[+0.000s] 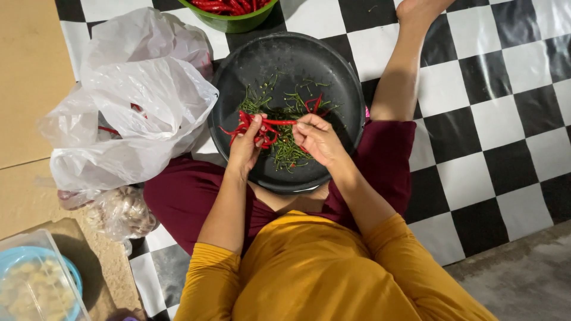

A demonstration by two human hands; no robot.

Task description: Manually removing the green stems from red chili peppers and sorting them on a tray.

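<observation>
A black round basin (pixel 238 65) rests on my lap, with several green chilli stems (pixel 286 148) and a few red chillies (pixel 314 103) lying in it. My left hand (pixel 245 148) holds a bunch of red chillies (pixel 242 121) over the basin. My right hand (pixel 319 138) pinches one red chilli (pixel 279 122) by its end, stretched between both hands.
A green bowl (pixel 233 24) of red chillies stands beyond the basin. White plastic bags (pixel 131 101) lie at the left, with a clear bag of garlic (pixel 122 211) below them. A clear box (pixel 35 285) sits at bottom left. The floor mat (pixel 476 89) is black-and-white checked.
</observation>
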